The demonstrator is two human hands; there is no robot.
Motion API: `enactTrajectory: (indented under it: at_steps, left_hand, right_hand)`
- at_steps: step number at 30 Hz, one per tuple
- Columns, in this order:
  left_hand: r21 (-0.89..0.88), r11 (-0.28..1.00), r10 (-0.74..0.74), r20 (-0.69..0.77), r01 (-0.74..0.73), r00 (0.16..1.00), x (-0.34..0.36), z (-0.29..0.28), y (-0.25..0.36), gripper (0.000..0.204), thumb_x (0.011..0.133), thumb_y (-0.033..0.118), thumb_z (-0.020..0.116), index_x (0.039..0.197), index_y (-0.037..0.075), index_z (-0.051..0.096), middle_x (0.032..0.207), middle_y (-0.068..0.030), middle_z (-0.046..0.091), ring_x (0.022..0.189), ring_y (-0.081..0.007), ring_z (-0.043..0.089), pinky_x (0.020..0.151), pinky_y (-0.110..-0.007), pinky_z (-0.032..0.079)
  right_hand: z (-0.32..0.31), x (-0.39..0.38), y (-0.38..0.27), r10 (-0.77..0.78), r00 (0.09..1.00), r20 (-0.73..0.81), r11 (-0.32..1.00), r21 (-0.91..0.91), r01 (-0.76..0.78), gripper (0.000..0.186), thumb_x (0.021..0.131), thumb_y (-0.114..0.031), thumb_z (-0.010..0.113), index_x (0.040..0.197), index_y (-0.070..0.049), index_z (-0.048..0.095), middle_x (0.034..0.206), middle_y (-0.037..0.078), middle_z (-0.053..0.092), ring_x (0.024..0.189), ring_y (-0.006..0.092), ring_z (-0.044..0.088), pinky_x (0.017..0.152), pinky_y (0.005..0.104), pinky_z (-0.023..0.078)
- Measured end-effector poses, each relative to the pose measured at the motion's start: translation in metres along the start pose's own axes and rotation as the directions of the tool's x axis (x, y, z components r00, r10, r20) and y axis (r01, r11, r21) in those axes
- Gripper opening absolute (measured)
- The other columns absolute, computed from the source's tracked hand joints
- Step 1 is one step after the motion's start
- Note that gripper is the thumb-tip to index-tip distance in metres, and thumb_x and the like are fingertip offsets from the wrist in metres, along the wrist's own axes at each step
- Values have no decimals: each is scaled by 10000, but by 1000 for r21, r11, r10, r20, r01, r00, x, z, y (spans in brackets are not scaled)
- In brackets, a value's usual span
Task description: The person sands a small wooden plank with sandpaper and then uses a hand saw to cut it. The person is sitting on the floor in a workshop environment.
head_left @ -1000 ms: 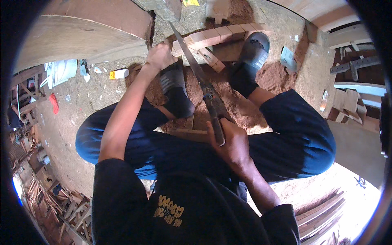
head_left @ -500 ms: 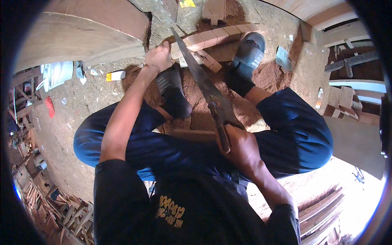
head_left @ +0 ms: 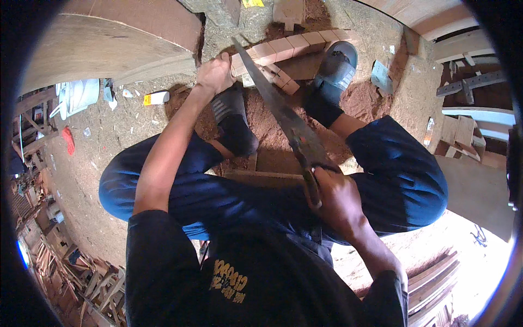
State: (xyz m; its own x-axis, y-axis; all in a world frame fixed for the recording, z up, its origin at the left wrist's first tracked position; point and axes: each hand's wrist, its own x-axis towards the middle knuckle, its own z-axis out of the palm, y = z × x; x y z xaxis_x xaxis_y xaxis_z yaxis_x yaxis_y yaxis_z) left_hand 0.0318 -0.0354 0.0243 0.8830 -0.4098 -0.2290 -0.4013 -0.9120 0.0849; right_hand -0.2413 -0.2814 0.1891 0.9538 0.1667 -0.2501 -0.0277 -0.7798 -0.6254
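My right hand (head_left: 336,197) is wrapped round the handle of a handsaw (head_left: 269,98). Its long blade slants up and to the left across the middle, the tip beside the left end of a curved wooden piece (head_left: 297,46). Several crosswise lines divide that piece along its length. My left hand (head_left: 216,74) is closed at its left end, thumb upward, partly hiding the end. The right end passes by my right sandal (head_left: 336,68). My left sandal (head_left: 229,103) is just below my left hand. A smaller notched wood block (head_left: 283,82) lies under the curved piece.
Reddish sawdust (head_left: 267,122) covers the ground between my feet. A large wooden panel (head_left: 109,49) stands at upper left. Stacked timber (head_left: 430,289) is at lower right, and scrap wood (head_left: 103,289) is piled at lower left. A small yellow-and-white box (head_left: 156,98) lies on the floor.
The saw and my right hand have shifted right and slightly toward me. My left hand stays at the end of the curved wooden piece; the whole view has moved slightly.
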Motion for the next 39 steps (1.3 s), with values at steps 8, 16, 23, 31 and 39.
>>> enactTrajectory:
  at_steps: [8, 16, 23, 31, 39]
  left_hand:
    - [-19, 1000, -5, 53, 6, 999, -4, -6, 8, 557, 728, 314, 714, 1094, -31, 475, 957, -258, 648, 922, -392, 643, 815, -456, 518]
    - [48, 998, 31, 81, -35, 996, 1, -10, 6, 571, 736, 336, 694, 1105, -37, 467, 965, -253, 655, 921, -374, 652, 807, -443, 527]
    - [37, 999, -20, 107, 16, 994, 14, -12, 8, 607, 735, 344, 714, 1147, -32, 474, 1013, -259, 634, 957, -387, 632, 835, -457, 511]
    - [44, 999, -23, 100, 18, 995, 5, -16, -1, 572, 742, 327, 681, 1154, -23, 493, 1047, -252, 630, 988, -394, 619, 862, -446, 501]
    - [54, 998, 8, 45, -11, 999, 9, -10, -6, 541, 724, 323, 683, 1090, -37, 512, 985, -248, 646, 930, -383, 641, 811, -451, 524]
  right_hand:
    - [-1, 4, -2, 91, 993, 69, 992, -96, -84, 132, 798, -147, 627, 796, -48, 541, 700, 185, 592, 678, 392, 606, 611, 478, 486]
    - [-7, 7, -7, 23, 1000, -12, 999, -22, -23, 152, 805, -155, 618, 750, -48, 526, 668, 176, 588, 632, 378, 612, 555, 452, 496]
    - [-6, 14, -6, 7, 1000, -28, 996, -90, -10, 162, 820, -164, 619, 746, -52, 529, 653, 178, 579, 615, 363, 615, 548, 452, 496]
    - [-19, -2, -9, 35, 998, 53, 995, -96, -30, 141, 805, -148, 621, 742, -52, 540, 646, 178, 583, 642, 361, 619, 567, 466, 489]
    - [-22, -2, 10, -1, 1000, 4, 1000, -10, 1, 141, 805, -144, 620, 730, -54, 541, 655, 175, 582, 628, 360, 618, 551, 444, 497]
